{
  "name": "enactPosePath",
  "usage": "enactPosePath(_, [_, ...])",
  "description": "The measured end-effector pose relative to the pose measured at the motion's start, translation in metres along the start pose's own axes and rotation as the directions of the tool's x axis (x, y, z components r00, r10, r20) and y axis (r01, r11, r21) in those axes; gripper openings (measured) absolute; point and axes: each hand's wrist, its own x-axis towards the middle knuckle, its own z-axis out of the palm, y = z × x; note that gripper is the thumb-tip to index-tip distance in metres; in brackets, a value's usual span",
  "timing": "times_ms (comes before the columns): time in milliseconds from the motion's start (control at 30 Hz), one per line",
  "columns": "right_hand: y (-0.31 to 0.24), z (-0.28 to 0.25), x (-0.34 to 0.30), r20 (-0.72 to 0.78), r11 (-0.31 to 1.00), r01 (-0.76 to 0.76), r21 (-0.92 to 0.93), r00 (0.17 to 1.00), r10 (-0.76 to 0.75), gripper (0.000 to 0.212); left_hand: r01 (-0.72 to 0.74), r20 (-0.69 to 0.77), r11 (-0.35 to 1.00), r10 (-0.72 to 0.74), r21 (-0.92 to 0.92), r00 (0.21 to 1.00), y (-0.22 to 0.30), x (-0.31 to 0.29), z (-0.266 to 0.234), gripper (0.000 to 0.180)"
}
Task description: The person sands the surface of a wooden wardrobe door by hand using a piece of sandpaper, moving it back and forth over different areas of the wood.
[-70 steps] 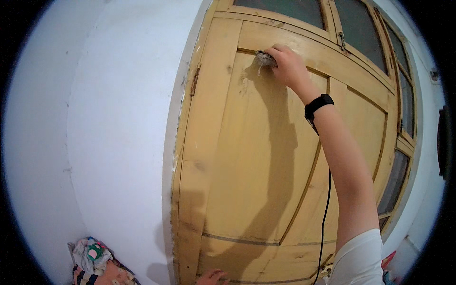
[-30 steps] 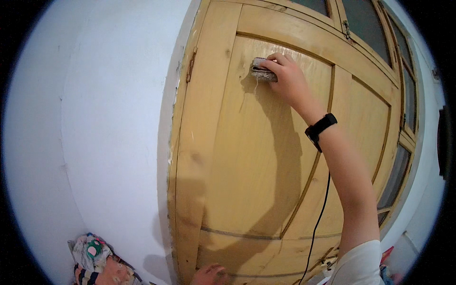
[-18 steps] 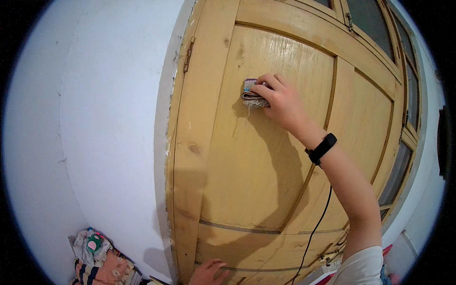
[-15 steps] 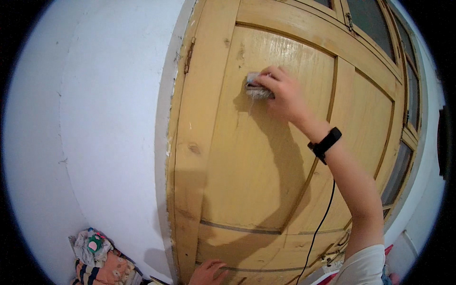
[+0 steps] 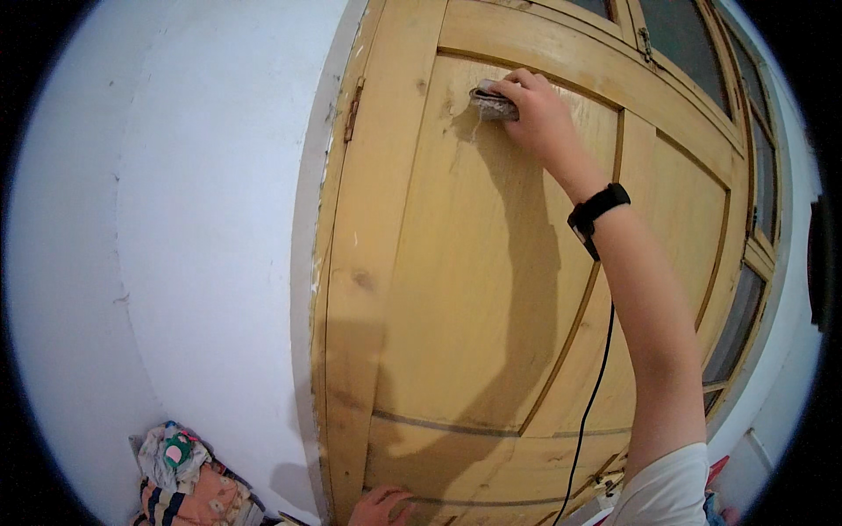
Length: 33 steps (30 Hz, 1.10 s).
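Closest to my camera, a white sleeve (image 5: 665, 486) fills the lower right, and the bare right forearm (image 5: 653, 298) rises out of it. A black wristband (image 5: 601, 210) circles the wrist. Low at the bottom edge I have the left hand (image 5: 383, 507), partly cut off by the frame, its fingers loosely parted and slightly bent beside the lower part of the door; I cannot tell whether they touch the wood.

Farther up, I see the right hand (image 5: 539, 110) with its fingers closed around a folded grey cloth (image 5: 496, 107). The cloth is at the upper left of the door's tall panel, just under the panel's top edge, with a loose thread hanging from it. I can't judge how hard it presses.

Behind the arm stands the yellow-brown wooden door (image 5: 465, 307), the arm's long shadow falling down the panel. A black cable (image 5: 594, 394) runs down in front of it, and a rusty hinge (image 5: 353, 110) sits on its left side. To the left is a white wall (image 5: 210, 245), with a heap of fabric (image 5: 197, 491) near its foot. Highest and farthest, I make out dark glass panes (image 5: 682, 48) in wooden frames.
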Motion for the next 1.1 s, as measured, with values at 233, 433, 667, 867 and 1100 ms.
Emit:
enactPosePath(233, [-0.043,-0.012,-0.04,0.082,0.997,0.061,0.052,0.994,-0.065,0.048,-0.027,0.004,1.0,0.027,0.01,1.0,0.011,-0.003,-0.003,0.031])
enactPosePath(433, [-0.065,-0.022,-0.072,0.15,0.988,0.115,0.1,0.98,-0.129,0.046,-0.032,0.002,0.999,0.032,-0.006,0.999,0.009,-0.005,0.0,0.029])
enactPosePath(667, [-0.082,-0.026,-0.08,0.242,0.97,0.078,0.228,0.961,-0.134,0.047,0.004,0.042,1.0,-0.004,0.019,0.999,0.0,-0.02,-0.001,0.032])
enactPosePath(867, [-0.057,-0.023,-0.048,0.03,0.986,0.004,0.17,1.0,-0.009,0.05,-0.038,0.03,0.998,0.036,0.058,0.999,-0.01,-0.03,0.006,0.031])
enactPosePath(1100, [-0.055,-0.015,-0.052,0.059,0.997,-0.005,0.083,0.998,0.0,0.047,-0.15,-0.008,0.985,0.151,0.081,0.988,-0.006,-0.027,0.008,0.031])
